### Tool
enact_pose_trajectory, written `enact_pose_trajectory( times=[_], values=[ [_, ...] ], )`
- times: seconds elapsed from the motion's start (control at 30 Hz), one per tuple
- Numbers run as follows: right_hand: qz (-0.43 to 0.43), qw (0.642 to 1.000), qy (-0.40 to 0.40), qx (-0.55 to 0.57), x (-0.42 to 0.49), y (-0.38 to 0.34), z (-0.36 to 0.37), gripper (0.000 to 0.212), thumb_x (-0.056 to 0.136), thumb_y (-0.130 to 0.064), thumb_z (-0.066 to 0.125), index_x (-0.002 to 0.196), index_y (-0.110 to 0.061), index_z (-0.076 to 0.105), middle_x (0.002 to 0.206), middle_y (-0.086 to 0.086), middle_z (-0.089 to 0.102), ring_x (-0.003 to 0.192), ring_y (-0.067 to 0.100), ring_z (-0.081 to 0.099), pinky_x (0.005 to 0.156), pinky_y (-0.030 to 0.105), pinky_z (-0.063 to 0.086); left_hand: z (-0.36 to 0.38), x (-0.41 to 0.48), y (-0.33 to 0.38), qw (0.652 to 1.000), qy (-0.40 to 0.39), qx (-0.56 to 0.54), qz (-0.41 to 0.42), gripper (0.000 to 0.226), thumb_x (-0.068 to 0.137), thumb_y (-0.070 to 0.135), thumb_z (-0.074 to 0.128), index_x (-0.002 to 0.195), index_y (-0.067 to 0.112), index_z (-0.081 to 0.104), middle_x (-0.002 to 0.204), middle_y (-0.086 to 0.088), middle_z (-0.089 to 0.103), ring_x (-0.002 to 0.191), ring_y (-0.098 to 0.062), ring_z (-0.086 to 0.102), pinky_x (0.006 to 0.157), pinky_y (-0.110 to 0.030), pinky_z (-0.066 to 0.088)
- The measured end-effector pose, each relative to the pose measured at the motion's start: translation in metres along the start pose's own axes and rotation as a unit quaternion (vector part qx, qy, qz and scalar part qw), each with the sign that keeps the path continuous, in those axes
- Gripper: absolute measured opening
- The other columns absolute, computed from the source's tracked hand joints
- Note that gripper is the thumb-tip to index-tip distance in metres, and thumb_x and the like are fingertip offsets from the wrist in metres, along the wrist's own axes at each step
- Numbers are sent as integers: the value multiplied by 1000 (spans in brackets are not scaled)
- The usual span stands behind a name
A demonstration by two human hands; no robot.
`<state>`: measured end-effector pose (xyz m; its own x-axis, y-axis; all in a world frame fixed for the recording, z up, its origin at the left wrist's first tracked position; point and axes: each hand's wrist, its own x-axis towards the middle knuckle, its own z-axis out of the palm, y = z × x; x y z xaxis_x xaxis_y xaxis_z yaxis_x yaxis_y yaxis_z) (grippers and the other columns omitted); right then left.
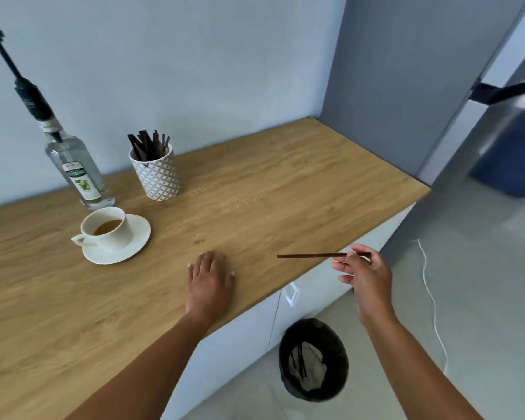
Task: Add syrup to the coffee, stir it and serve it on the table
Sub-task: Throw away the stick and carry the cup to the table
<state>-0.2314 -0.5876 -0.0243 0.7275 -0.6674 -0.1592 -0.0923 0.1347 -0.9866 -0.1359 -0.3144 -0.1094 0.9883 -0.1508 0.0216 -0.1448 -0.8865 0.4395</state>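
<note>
The right hand [365,277] pinches one end of a thin dark stir stick [312,255] between thumb and fingertips, and the stick lies level, pointing leftward from that grip across the desk's front edge. Almost straight below the grip, on the floor, stands a black bin [314,359] with a few dark sticks and some crumpled paper inside. To the left of the grip, the left hand [210,275] lies flat on the wooden desk [255,192], fingers spread and holding nothing. Further left and farther back sits the white cup [105,228] of brown coffee on its saucer [134,244]. Just behind it is the clear syrup bottle [79,174] with a dark pump on top. Beside the bottle stands a patterned cup [156,174] full of dark sticks.
</note>
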Motion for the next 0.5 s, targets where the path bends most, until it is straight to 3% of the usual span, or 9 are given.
enact_pose_trajectory(
  times=[0.17,0.33,0.5],
  values=[
    [17,997,49,-50,-3,27,-83,12,95,-11,53,101,-18,61,83,5,77,74,20,75,58,31,52,21,10,22,999,-2,41,-33,59,99,51,42,150,22,41,162,-10,31,153,-30,16,125,-51,6],
    [39,985,51,-162,-3,69,-117,15,92,-14,54,88,-25,63,76,-1,76,79,14,73,72,37,55,30,8,21,998,19,54,-40,58,99,52,37,150,24,41,162,-9,32,154,-28,16,125,-51,6],
    [63,968,29,-243,6,103,-116,19,93,-10,50,90,-23,64,86,-3,72,83,10,72,63,23,45,30,7,21,997,21,71,-37,60,100,55,30,152,27,38,164,-6,29,155,-25,12,126,-48,4]
  ],
)
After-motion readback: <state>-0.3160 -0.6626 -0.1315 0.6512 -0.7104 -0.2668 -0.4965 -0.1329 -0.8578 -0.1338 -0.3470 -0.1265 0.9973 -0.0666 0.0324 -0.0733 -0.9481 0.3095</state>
